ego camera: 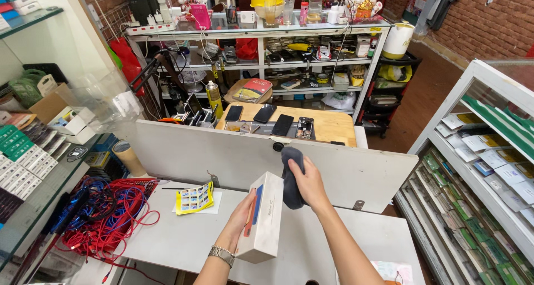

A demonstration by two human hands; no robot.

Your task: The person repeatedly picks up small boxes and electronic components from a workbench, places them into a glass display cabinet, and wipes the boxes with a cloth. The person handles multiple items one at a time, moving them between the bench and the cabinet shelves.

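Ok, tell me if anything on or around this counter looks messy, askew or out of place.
The red and blue cables lie in a loose tangle spilling over the counter's left edge. A yellow sheet lies crooked on the top. The left hand holds a white box, the right hand a dark cloth; neither looks damaged.

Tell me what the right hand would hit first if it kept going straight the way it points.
The right hand, gripping a dark cloth, points up and away, toward the raised white panel. That panel looks like the first thing in its line, though depth is hard to judge.
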